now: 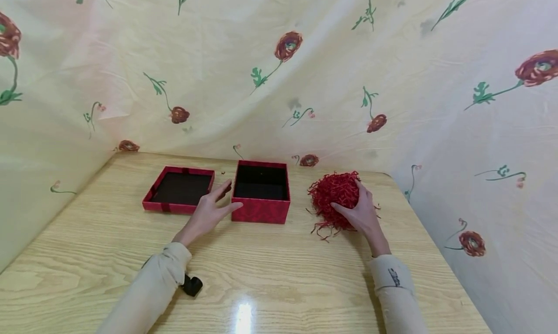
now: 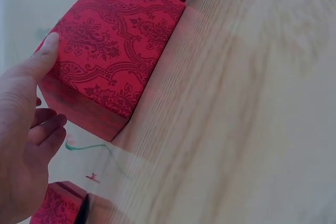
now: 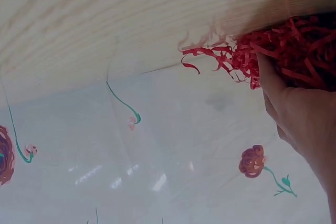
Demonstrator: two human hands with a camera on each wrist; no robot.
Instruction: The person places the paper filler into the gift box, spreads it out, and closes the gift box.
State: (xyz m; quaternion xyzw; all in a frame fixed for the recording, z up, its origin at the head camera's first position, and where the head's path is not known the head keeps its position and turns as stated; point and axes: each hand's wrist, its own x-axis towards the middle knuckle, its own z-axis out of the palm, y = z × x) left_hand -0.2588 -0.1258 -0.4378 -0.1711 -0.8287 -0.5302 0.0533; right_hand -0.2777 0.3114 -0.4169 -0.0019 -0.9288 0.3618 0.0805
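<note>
One red box (image 1: 261, 211) open on the desk (image 1: 270, 266), your left hand (image 1: 208, 211) at its left side, fingers parted and gripping nothing, your right hand (image 1: 363, 214) curled around shredded paper (image 1: 332, 194) right of the box.

"Where did the box (image 1: 260, 211) stand?"
"On the table (image 1: 279, 271), between the lid (image 1: 182, 187) on its left and the shredded paper (image 1: 332, 198) on its right."
"And behind them?"
"A cloth (image 1: 218, 82) hung there."
</note>
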